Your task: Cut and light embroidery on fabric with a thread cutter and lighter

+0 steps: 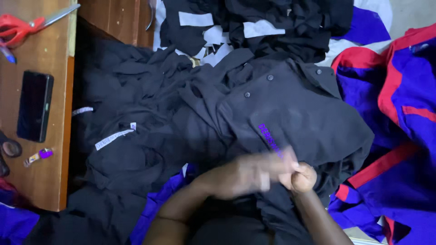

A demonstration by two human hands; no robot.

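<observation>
Heaped black and blue-red fabric is seen across the frame beside a wooden table [43, 54] at left. At lower centre, a black buttoned shirt [290, 113] is being handled: blurred left hand [247, 174], grip unclear; right hand [302, 178] pinched on cloth

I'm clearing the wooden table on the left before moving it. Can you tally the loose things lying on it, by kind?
Red-handled metal scissors: 1
Flat black rectangular phone: 1
Blue pen, tip only showing: 1
Dark round tape roll at the edge: 1
Small purple and white tag-like piece: 1
Total: 5
</observation>
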